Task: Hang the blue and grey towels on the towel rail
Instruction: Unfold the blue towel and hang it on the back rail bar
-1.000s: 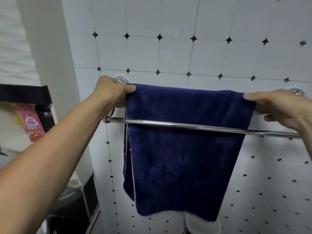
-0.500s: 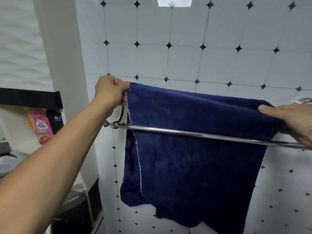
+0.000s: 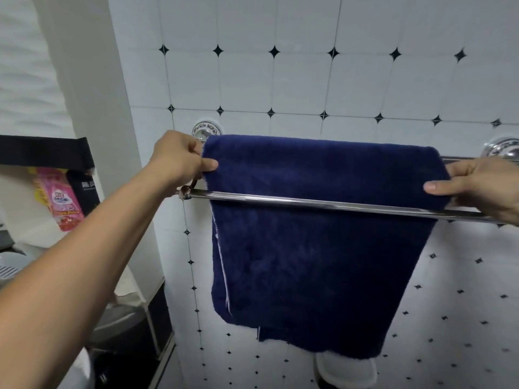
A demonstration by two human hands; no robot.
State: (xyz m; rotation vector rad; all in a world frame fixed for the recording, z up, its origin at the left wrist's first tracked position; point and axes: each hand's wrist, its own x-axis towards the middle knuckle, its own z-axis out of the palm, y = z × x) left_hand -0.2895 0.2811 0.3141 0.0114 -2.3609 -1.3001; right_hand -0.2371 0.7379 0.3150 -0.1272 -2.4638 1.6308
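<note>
A dark blue towel (image 3: 314, 248) hangs folded over the back bar of a chrome double towel rail; the front bar (image 3: 323, 204) crosses in front of it. My left hand (image 3: 179, 158) pinches the towel's upper left corner between thumb and fingers. At the right, my right hand (image 3: 483, 183) grips the upper right edge, thumb on the front of the cloth. No grey towel is in view.
The rail's round wall mounts (image 3: 206, 131) sit on a white tiled wall with black diamonds. A white pillar (image 3: 92, 108) stands at the left, beside a shelf with a pink packet (image 3: 60, 197). A white rounded object (image 3: 346, 372) lies below the towel.
Both hands have shifted the towel's top fold over the back bar, and the towel now hangs flatter and straighter. The view has moved slightly.
</note>
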